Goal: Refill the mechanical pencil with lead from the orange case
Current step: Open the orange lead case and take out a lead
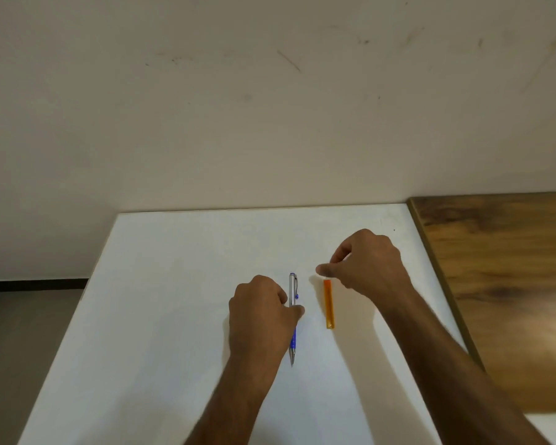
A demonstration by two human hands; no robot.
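A mechanical pencil (293, 289) with a silver upper barrel, blue grip and blue clip lies on the white table (174, 284), tip toward me. My left hand (260, 316) covers its middle, thumb on the right side and fingers on the left, pinching it. A slim orange lead case (328, 305) lies parallel, just to the right of the pencil. My right hand (366, 261) hovers at the case's far end; thumb and forefinger are slightly apart and hold nothing, and the thumb tip is just above the case's top.
A wall rises directly behind the table's far edge. A brown wooden surface (501, 277) adjoins the table on the right. The table's left edge drops to a grey floor (23, 332).
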